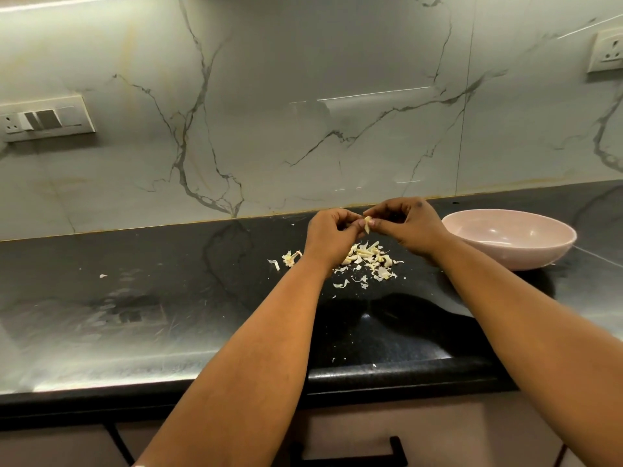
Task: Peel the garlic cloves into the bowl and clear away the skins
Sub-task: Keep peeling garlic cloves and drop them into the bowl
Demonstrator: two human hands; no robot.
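1. Head view, far left: a white switch plate (45, 119) sits on the grey-veined marble backsplash (303, 96) above the glossy black stone worktop (151, 264).
2. A few loose papery garlic skin scraps (290, 258) lie on the worktop just left of the left forearm.
3. The left hand (332, 235) is raised over the worktop, its fingers curled in, pinching the left side of a small pale garlic clove (367, 225).
4. Below and between both hands lies a pile of pale garlic skins (369, 261), scattered on the worktop.
5. The right hand (409, 227) meets the left, its fingers and thumb curled round the same clove from the right.
6. A shallow pale pink bowl (509, 239) stands on the worktop just right of the right hand, near the backsplash.
7. Far right, a white wall socket (608, 53) is mounted high on the backsplash.
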